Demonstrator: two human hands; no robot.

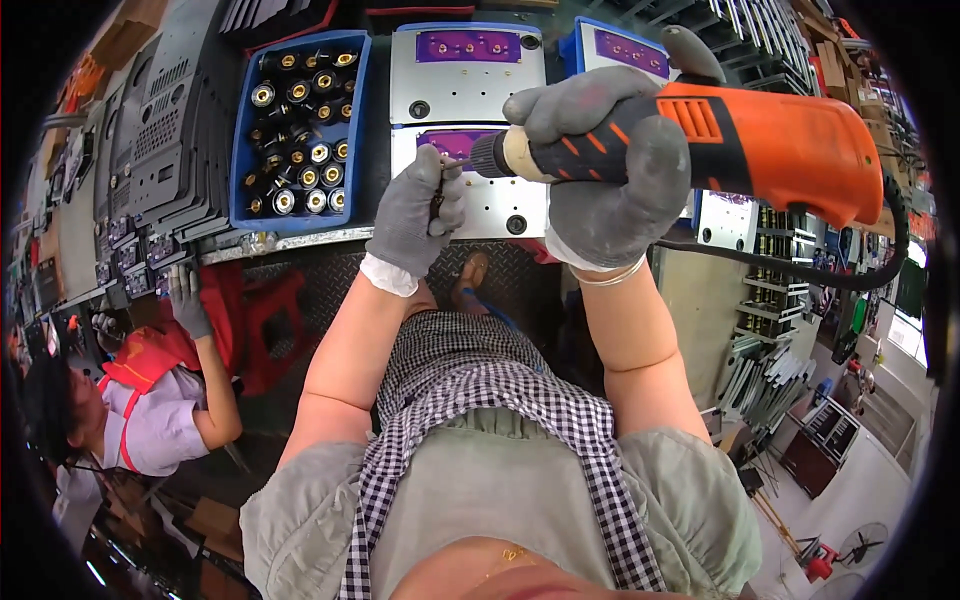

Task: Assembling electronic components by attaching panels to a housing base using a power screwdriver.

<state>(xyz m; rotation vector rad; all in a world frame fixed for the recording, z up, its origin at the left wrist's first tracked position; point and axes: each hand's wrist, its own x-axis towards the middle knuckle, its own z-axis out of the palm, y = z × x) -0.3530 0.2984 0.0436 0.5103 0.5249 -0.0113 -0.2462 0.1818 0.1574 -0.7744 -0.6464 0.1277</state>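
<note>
Clamps right fingers (590, 102) around orange power driver (745, 145), left fingers (453, 212) around small dark piece (437, 201), with silver panel (488, 208) beneath.

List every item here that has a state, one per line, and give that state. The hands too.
Left hand: gloved, fingers closed on a small dark piece, hard to identify.
Right hand: gloved, wrapped around the power driver.
Power driver: held sideways, nose toward the left hand; running or not, cannot tell.
Cable: curved, slack.
Blue bin: open, holding round black parts.
Silver panels: lying flat.
Grey panels: stacked.
</note>
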